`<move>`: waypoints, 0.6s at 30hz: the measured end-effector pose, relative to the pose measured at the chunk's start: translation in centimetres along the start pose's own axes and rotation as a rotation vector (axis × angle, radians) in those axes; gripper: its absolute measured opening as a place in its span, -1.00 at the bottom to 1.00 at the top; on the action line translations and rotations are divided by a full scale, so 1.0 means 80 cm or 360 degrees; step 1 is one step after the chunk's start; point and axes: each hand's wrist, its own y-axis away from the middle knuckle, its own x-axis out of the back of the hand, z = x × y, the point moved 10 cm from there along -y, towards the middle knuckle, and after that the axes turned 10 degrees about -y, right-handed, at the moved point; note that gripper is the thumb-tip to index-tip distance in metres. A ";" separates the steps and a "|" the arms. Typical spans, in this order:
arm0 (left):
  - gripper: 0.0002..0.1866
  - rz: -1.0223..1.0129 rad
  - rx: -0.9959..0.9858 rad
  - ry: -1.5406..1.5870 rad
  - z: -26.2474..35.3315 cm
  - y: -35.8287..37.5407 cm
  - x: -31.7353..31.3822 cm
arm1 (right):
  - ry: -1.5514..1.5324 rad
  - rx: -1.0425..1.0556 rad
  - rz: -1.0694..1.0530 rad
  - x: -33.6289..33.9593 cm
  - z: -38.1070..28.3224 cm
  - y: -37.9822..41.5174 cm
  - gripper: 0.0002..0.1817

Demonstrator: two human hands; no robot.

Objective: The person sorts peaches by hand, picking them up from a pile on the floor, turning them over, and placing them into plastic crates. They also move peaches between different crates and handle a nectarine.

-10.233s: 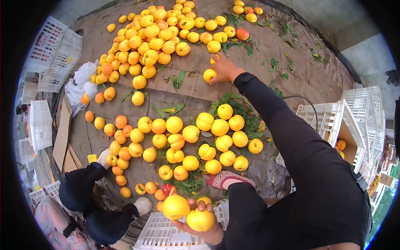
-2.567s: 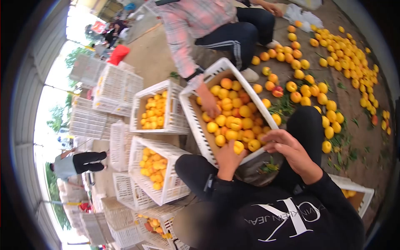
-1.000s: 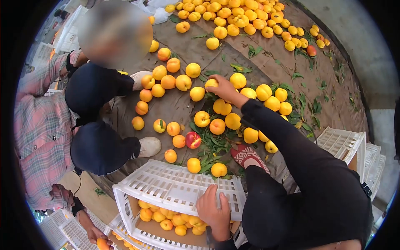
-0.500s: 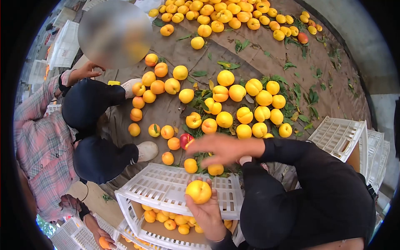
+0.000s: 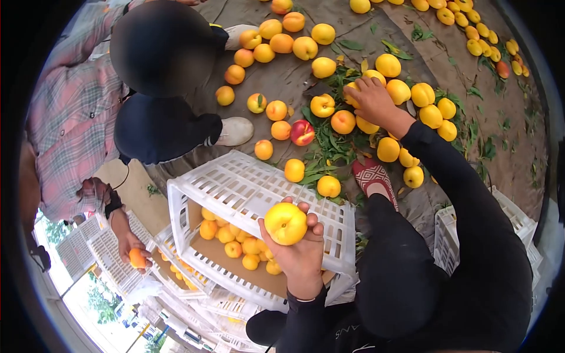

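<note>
In my left hand [image 5: 300, 256] a yellow peach [image 5: 285, 224] rests in the palm with the fingers curled round it, above the white plastic crate [image 5: 244, 176]. My right hand [image 5: 376, 103] reaches out over the ground, its fingers bent over another yellow peach [image 5: 351, 94] that they partly hide. More yellow peaches [image 5: 398, 92] and green leaves [image 5: 334, 138] lie around that hand. A single red nectarine [image 5: 302, 133] sits left of it. Inside the crate, several peaches [image 5: 233, 249] show through the open side.
A co-worker in a plaid shirt [image 5: 76, 112] sits at left; that person's hand [image 5: 128, 244] holds an orange fruit [image 5: 138, 258]. White crates [image 5: 120, 250] stand below it, with another crate [image 5: 447, 235] at right. A larger peach pile [image 5: 471, 29] lies far right on the brown ground sheet [image 5: 412, 56].
My right hand has moved from near the red nectarine, away from me, onto a yellow peach. The left hand still holds its peach, now raised slightly. The whole view has shifted and turned.
</note>
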 end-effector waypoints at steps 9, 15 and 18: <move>-0.53 -0.0140 -0.0129 0.0008 0.026 0.010 0.009 | -0.0505 -0.0403 0.0546 0.042 0.047 -0.082 -0.67; -0.61 0.0204 0.0078 0.0080 -0.004 -0.003 0.032 | -0.0257 -0.0301 0.0291 -0.031 0.025 -0.131 -0.54; -0.60 0.0215 0.0100 0.0039 -0.003 -0.004 0.022 | -0.0710 -0.0392 0.0213 -0.043 0.030 -0.134 -0.50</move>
